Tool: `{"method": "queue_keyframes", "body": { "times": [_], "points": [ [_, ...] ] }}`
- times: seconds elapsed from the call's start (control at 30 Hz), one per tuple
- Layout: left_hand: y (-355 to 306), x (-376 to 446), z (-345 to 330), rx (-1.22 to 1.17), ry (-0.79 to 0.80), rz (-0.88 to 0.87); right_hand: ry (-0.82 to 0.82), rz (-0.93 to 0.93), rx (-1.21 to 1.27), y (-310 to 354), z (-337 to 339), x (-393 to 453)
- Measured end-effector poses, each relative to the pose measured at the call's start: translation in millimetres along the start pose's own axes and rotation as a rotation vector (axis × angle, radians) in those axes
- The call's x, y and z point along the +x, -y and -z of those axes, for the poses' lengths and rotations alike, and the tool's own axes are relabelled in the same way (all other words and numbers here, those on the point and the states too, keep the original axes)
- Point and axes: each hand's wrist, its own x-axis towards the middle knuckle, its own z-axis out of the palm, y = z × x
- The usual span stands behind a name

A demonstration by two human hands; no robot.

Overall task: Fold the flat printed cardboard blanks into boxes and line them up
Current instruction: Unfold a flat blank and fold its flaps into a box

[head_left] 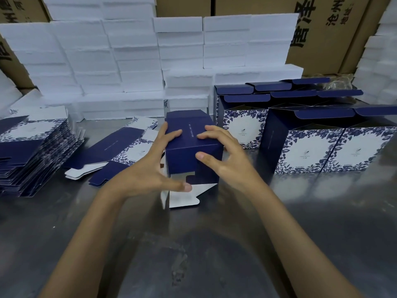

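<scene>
Navy blue half-folded box point(193, 147) sits mid counter point(214, 254), lying on its side, open end toward the camera with white flaps point(184, 197) splayed onto the steel surface. Left hand point(148, 168) grips the box's left side, fingers point(174, 134) curled over the top panel, thumb low near the white flap. Right hand point(225, 155) grips the right side, fingers bent onto the top panel, thumb pressed on the near face. Both hands clamped on the same box. Left of it, one flat blank point(120, 151) lies unfolded on the counter, blue side and floral-printed panel showing, just beside the left hand. Far left, a tall stack of flat blanks point(32, 151), slightly fanned. Right side, folded boxes point(311, 134) stand upright in rows, top flaps open, white fronts with blue floral borders facing the camera; nearest pair touching side by side, more behind them. Behind everything, a wall of white foam blocks point(129, 57) stacked across the far edge of the counter, more foam at the far right. Brown cartons point(335, 29) with black printed characters stand beyond the foam.
</scene>
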Motion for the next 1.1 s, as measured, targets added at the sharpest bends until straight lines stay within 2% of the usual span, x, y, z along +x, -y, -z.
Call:
{"method": "queue_keyframes", "body": {
  "times": [0.07,0.17,0.23,0.43,0.53,0.67,0.83,1.0,1.1],
  "points": [
    [-3,0,-1,-0.011,-0.004,0.004,-0.053,0.018,0.024,-1,-3,1],
    [-6,8,-15,-0.165,-0.285,-0.059,-0.071,0.004,0.123,1,-8,1],
    [-7,13,-28,-0.313,-0.4,-0.101,-0.074,-0.009,0.165,0,-9,1],
    [-2,18,-41,-0.422,-0.541,-0.115,-0.148,-0.008,0.198,-2,-19,3],
    [-2,17,-38,-0.399,-0.532,-0.125,-0.175,0.001,0.198,-2,-22,6],
    [-2,14,-20,-0.369,-0.405,-0.107,-0.114,-0.02,0.258,-1,-13,6],
    [-3,14,-16,-0.419,-0.417,-0.071,-0.112,-0.038,0.296,3,-10,3],
    [1,13,-12,-0.399,-0.36,-0.089,-0.061,-0.052,0.288,2,-3,2],
    [0,13,-14,-0.37,-0.381,-0.099,-0.069,-0.051,0.285,1,-3,2]
  ]
}}
